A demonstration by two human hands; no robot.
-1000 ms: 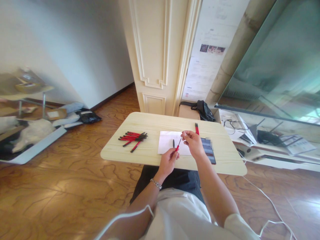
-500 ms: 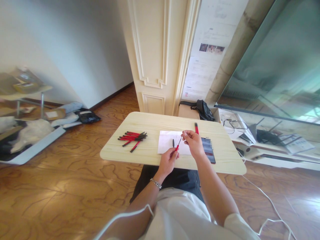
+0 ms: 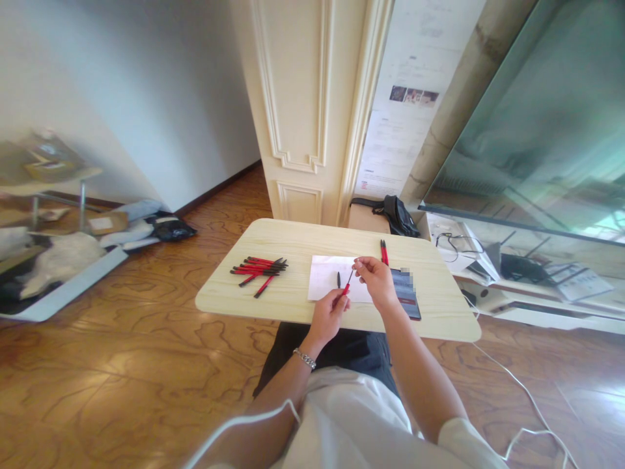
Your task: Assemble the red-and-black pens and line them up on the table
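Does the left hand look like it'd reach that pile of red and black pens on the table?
Probably yes. Nothing seems to stand between the left hand and the pile of pens, though that hand is holding a red pen, so it isn't free to grab.

Single head-worn view — facing forward and down — table [image 3: 446,303] near, below.

From where I stand, I see a pale, wood-grained counter [image 3: 444,296] with rounded corners. A loose heap of red-and-black pens [image 3: 258,268] lies towards its left end. White paper [image 3: 323,277] lies around the middle, a dark flat device [image 3: 407,299] to its right, and two red pens [image 3: 384,253] side by side near the far edge.
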